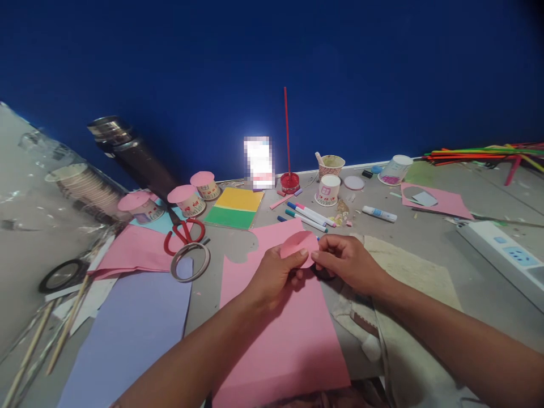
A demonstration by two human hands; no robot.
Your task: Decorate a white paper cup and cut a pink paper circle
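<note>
My left hand [278,272] pinches a small pink paper piece [297,242] between thumb and fingers. My right hand [342,260] is closed at the right edge of that piece, its thumb and forefinger pressed together on it. Below both hands lies a large pink sheet [276,340] with a curved cut-out at its upper left. Several capped markers [306,218] lie just beyond the hands. Left of the sheet are red-handled scissors [185,235] and a roll of tape [190,262]. Three paper cups with pink tops [187,201] stand at the back left.
A purple sheet [136,328] covers the front left. Yellow and green paper [236,208], a red stick on a round base [290,182], a decorated cup [327,190] and a glue stick [379,213] are further back. A power strip [505,255] lies right, a dark flask [131,158] left.
</note>
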